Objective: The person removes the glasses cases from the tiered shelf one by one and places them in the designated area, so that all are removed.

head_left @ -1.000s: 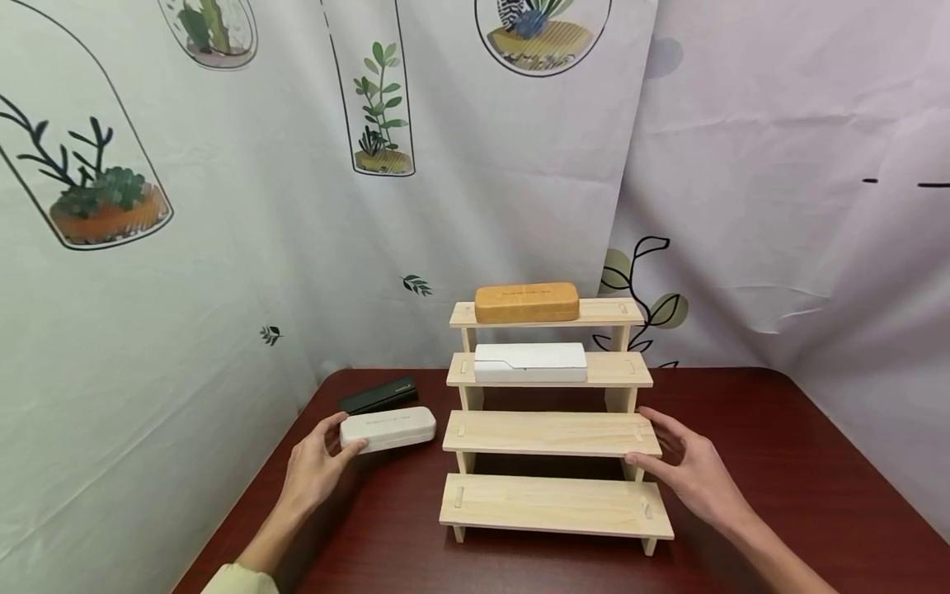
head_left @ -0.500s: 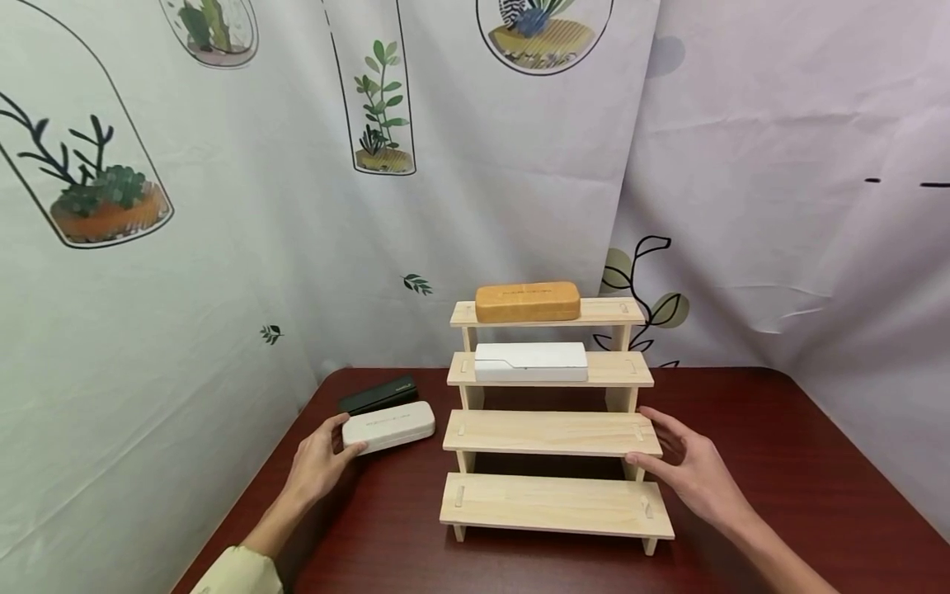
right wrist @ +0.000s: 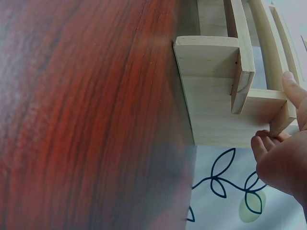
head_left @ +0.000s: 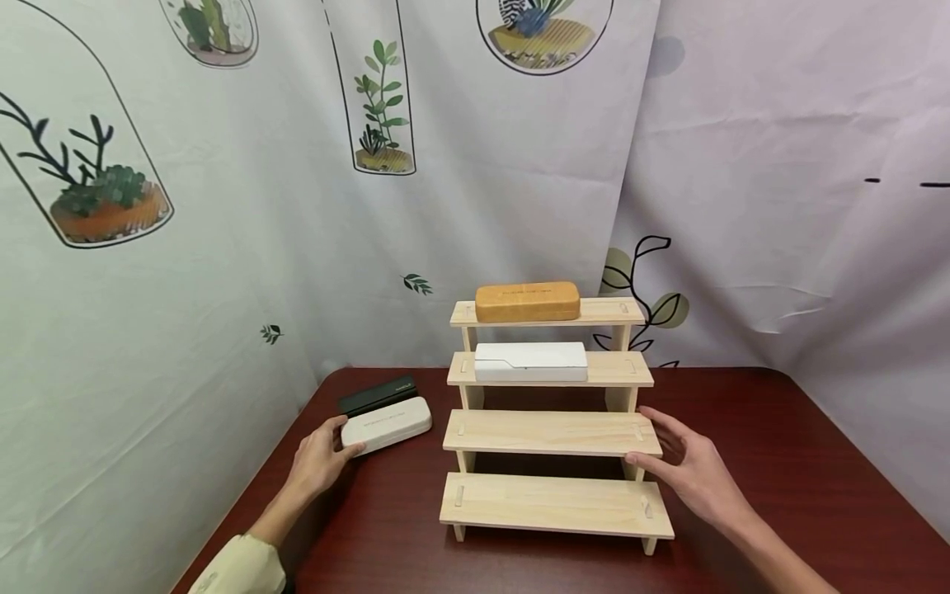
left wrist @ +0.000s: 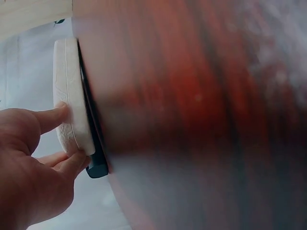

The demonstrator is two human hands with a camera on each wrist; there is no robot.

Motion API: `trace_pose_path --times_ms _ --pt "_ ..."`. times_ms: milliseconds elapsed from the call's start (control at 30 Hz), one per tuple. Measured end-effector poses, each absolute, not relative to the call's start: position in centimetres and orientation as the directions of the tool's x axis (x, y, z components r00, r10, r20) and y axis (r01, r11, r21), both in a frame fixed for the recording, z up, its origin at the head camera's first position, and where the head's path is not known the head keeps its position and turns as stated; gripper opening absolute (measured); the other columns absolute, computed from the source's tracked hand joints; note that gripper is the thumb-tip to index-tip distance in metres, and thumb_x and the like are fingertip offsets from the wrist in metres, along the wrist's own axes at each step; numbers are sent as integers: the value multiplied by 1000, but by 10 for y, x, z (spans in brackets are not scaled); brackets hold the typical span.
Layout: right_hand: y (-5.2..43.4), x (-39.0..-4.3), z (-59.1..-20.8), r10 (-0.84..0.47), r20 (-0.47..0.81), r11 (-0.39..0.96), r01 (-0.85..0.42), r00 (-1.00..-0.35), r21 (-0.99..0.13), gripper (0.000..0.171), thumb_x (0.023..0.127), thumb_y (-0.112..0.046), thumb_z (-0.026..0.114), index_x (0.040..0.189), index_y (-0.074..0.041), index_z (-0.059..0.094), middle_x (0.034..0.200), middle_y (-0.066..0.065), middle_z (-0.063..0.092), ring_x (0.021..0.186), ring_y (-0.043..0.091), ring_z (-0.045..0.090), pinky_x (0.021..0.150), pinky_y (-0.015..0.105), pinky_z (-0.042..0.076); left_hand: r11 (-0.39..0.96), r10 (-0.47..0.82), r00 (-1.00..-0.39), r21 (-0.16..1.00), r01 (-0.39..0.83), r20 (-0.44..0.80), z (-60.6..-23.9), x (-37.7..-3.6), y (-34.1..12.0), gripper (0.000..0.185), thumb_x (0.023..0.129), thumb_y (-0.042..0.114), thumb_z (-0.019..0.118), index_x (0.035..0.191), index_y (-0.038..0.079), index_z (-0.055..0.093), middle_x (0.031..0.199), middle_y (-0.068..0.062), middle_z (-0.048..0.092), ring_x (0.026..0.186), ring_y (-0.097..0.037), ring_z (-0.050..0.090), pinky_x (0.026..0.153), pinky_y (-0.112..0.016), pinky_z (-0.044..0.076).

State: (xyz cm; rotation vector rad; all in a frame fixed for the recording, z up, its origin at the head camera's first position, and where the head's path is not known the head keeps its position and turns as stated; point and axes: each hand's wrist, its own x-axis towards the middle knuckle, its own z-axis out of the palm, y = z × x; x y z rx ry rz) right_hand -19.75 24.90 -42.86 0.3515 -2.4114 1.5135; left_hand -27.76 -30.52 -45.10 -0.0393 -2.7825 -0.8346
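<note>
My left hand [head_left: 317,459] pinches the near-left end of an off-white glasses case [head_left: 387,425], thumb in front and fingers behind. A black glasses case [head_left: 377,396] lies on the table just behind it; in the left wrist view the black case [left wrist: 98,167] shows along the white one's side. My right hand [head_left: 696,477] grips the right end of the third shelf down on a wooden four-step display stand [head_left: 552,433]. From the right wrist view, the thumb [right wrist: 293,88] lies on the board's edge and the fingers bend round its end.
An orange-brown glasses case [head_left: 528,303] sits on the top shelf. On the shelf below lies a white case [head_left: 530,363]. The dark red table [head_left: 393,528] carries everything, with a printed curtain [head_left: 482,206] hanging behind and to the left.
The off-white case has tilted, its right end swinging back and slightly left towards the black case. My left hand shifts only a little with it. The right hand and stand stay put.
</note>
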Motion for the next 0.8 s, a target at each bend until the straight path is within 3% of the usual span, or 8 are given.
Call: trace_pose_path --times_ms 367,800 --pt "250 -198 -430 -63 355 423 -347 -933 -837 75 93 -20 86 154 2 50 139 27 65 118 -6 60 90 16 54 874 -43 -970 480 79 238 -455 -287 -311 64 94 14 82 143 -16 52 137 -38 60 124 -51 60 98 -65 50" --pt "250 -197 -431 -65 360 407 -354 -931 -842 74 93 -19 85 154 3 49 139 27 65 117 -8 60 89 15 54 879 -68 -980 476 30 187 -449 -297 -313 65 96 14 79 145 -16 49 140 -39 56 127 -52 58 102 -65 48"
